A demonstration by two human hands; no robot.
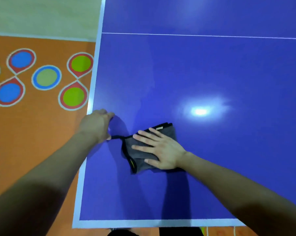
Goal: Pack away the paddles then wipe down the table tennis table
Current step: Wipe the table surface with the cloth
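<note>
The right hand (pixel 160 150) is laid flat, fingers straight, on a soft grey cloth (pixel 169 134) with black trim, rumpled on the glossy blue table (pixel 212 74). Its drawn-out corner is pinched by the curled left hand (pixel 96 125) near the white-lined edge.

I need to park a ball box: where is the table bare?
Bare: the table beyond the cloth up to the thin white line, and everything right of the right hand. Crowded: by the left edge, where the left hand and cloth meet.
</note>
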